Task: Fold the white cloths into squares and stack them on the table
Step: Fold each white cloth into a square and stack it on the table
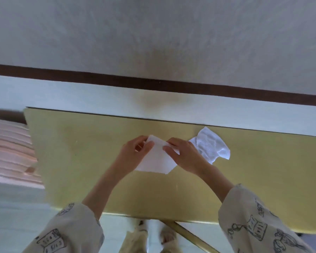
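Two white cloths on yellow table [80, 161]. First white cloth [157, 161]: partly folded, smooth, flat on the tabletop between both hands, its far edge lifted and pinched by left hand [135, 152] and right hand [182, 154], near edge pointing toward the person. Second white cloth [212, 145]: terry texture, crumpled, unfolded, lying just beyond and to the right of right hand, partly hidden behind it.

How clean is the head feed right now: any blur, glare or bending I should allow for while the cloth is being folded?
Head view: soft overall; the cloth being folded is washed out, its creases hardly readable. The crumpled cloth keeps some texture. Left edge smears. Wide-angle bending curves the table edge. Even light, with no hard shadows.
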The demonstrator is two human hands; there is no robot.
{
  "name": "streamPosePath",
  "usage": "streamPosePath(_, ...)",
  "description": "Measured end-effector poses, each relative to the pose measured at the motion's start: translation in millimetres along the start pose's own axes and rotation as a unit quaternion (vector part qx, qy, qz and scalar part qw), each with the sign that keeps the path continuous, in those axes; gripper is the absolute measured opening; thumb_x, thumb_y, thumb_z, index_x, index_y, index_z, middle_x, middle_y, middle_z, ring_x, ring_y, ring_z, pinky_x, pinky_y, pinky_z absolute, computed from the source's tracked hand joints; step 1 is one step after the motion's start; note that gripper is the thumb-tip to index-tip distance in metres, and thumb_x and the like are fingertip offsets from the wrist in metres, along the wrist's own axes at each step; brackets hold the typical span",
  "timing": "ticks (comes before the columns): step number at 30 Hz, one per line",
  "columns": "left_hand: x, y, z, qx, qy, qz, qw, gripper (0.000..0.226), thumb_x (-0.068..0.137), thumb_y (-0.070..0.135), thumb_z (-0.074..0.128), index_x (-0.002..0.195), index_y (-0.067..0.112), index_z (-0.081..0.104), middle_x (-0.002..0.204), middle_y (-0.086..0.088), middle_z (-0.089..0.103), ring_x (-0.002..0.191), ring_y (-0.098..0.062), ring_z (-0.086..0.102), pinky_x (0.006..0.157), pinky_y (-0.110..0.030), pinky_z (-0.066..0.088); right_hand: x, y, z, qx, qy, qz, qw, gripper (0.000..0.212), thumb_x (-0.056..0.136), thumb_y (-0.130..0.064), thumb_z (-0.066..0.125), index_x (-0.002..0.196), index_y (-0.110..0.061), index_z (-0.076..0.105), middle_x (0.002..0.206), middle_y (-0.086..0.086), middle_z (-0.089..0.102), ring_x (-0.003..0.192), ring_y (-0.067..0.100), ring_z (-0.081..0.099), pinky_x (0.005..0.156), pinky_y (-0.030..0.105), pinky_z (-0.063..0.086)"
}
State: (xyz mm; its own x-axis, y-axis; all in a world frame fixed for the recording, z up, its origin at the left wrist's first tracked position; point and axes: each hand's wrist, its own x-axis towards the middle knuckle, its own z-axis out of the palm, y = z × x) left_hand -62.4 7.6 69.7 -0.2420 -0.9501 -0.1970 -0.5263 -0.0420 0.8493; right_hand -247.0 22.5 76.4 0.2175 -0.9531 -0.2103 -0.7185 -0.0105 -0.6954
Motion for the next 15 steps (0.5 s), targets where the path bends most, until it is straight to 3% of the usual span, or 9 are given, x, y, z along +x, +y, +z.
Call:
streamPosePath(2, -23.3, 9.8, -11.6, -0.011, 0.061, 0.009, 0.998, 0.003, 0.088, 0.034, 0.057, 0.091, 0.035, 0.058, 0.075, 0.006, 0.061, 0.061, 0.002, 0.053, 0.058, -0.008, 0.040, -4.2, -19.5, -8.5, -0.020, -0.002, -0.055, 0.998, 0.024, 0.095, -0.029, 0.046, 0.090, -0.009, 0.058, 0.080, -0.003, 0.054, 0.076, 0.014, 0.050, 0.065, 0.024, 0.036)
streamPosePath(5, -69.5, 20.8, -26.4, -0.024, 0.146, -0.004, 0.989, 0.028, 0.079, 0.051, 0.047, 0.095, 0.032, 0.061, 0.084, 0.001, 0.067, 0.073, -0.009, 0.062, 0.066, -0.023, 0.050, -16.0, -48.5, -11.5, -0.055, -0.020, -0.134, 0.989, 0.020, 0.095, -0.027, 0.047, 0.094, -0.013, 0.060, 0.086, -0.003, 0.055, 0.080, 0.016, 0.050, 0.070, 0.025, 0.033)
streamPosePath(7, -107.3, 24.5, -35.7, -0.033, 0.198, -0.016, 0.980, 0.024, 0.085, 0.043, 0.045, 0.095, 0.029, 0.062, 0.082, 0.009, 0.068, 0.072, -0.008, 0.063, 0.067, -0.025, 0.051, -30.6, -71.2, -10.0, -0.087, -0.030, -0.199, 0.976, 0.020, 0.094, -0.026, 0.049, 0.102, -0.014, 0.063, 0.094, 0.000, 0.059, 0.085, 0.019, 0.054, 0.075, 0.028, 0.039)
streamPosePath(9, -148.2, 23.5, -45.3, -0.033, 0.250, -0.031, 0.967, 0.015, 0.094, 0.025, 0.048, 0.091, 0.035, 0.059, 0.074, 0.018, 0.066, 0.066, 0.000, 0.062, 0.064, -0.018, 0.048, -48.9, -96.8, -7.9, -0.107, -0.043, -0.249, 0.961, 0.021, 0.093, -0.026, 0.050, 0.107, -0.017, 0.063, 0.099, 0.001, 0.061, 0.088, 0.020, 0.057, 0.079, 0.032, 0.044)
streamPosePath(12, -221.7, 25.5, -63.1, -0.014, 0.297, -0.061, 0.953, 0.027, 0.094, 0.014, 0.048, 0.092, 0.040, 0.055, 0.081, 0.013, 0.066, 0.073, 0.001, 0.063, 0.067, -0.013, 0.048, -77.5, -140.2, 1.5, -0.132, -0.072, -0.316, 0.937, 0.021, 0.092, -0.027, 0.052, 0.108, -0.019, 0.063, 0.093, -0.002, 0.057, 0.085, 0.023, 0.058, 0.074, 0.031, 0.042)
streamPosePath(15, -306.5, 25.9, -84.3, -0.007, 0.347, -0.094, 0.933, 0.028, 0.094, 0.014, 0.049, 0.093, 0.041, 0.054, 0.088, 0.009, 0.067, 0.082, -0.002, 0.065, 0.078, -0.023, 0.052, -107.1, -190.8, 23.5, -0.150, -0.093, -0.380, 0.908, 0.020, 0.091, -0.028, 0.053, 0.106, -0.020, 0.064, 0.093, -0.001, 0.059, 0.086, 0.024, 0.058, 0.072, 0.031, 0.041)
